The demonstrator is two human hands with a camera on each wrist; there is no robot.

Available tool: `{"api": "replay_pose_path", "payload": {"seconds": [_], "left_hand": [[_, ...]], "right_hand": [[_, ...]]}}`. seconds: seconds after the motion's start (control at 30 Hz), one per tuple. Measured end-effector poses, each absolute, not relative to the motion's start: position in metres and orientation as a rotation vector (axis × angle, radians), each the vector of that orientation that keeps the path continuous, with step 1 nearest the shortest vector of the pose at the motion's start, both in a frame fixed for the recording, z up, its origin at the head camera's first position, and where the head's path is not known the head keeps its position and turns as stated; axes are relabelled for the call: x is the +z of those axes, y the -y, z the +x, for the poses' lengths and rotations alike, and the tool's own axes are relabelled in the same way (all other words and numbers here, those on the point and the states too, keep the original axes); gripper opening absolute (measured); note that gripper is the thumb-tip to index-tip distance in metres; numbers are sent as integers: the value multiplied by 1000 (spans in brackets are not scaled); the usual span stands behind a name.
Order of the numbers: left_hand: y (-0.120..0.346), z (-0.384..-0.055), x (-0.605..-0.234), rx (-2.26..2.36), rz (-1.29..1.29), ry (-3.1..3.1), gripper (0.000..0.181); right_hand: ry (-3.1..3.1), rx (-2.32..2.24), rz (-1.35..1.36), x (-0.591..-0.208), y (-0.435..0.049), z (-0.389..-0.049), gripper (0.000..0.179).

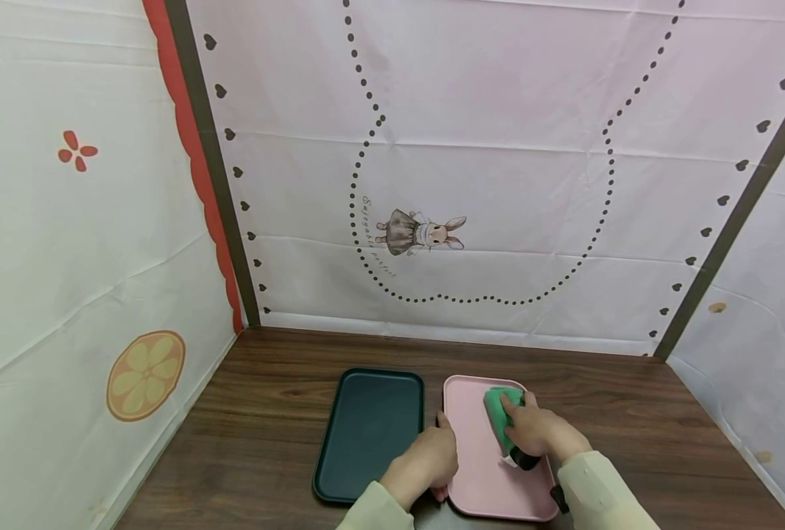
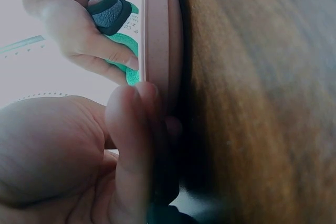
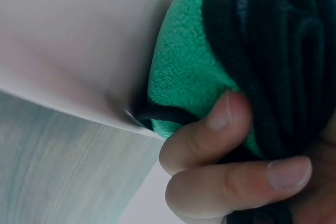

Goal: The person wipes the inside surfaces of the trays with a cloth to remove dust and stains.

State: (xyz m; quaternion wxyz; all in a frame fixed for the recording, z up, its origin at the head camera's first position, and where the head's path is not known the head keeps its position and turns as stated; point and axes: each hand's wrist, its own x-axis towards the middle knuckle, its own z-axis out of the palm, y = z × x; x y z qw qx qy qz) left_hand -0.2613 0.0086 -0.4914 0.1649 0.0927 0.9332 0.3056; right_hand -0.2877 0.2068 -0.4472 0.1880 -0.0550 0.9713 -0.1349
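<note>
A pink tray [image 1: 470,471] lies on the wooden table. Over its right half, my right hand [image 1: 542,430] grips a green cloth [image 1: 498,421], folded into a thick bundle with dark edging. The right wrist view shows curled fingers [image 3: 210,137] against the cloth's fuzzy side, its dark layered folds [image 3: 273,51] facing the camera. A white tag with print shows on the cloth in the left wrist view. At the tray's left edge, my left hand [image 1: 432,458] holds the rim, its fingertips [image 2: 125,100] bent against the tray's side wall [image 2: 157,35].
A dark green tray [image 1: 371,434] lies just left of the pink one, a narrow gap between them. Brown wooden tabletop [image 1: 266,419] surrounds both. White printed sheets [image 1: 498,184] stand as walls at the back and on both sides.
</note>
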Motion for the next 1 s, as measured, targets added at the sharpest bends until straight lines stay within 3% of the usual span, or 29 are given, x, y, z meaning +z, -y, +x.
{"api": "replay_pose_path", "payload": {"seconds": [1.0], "left_hand": [[-9, -263, -491, 843, 257, -2672, 71]], "right_hand": [[-2758, -361, -132, -451, -201, -303, 63]]}}
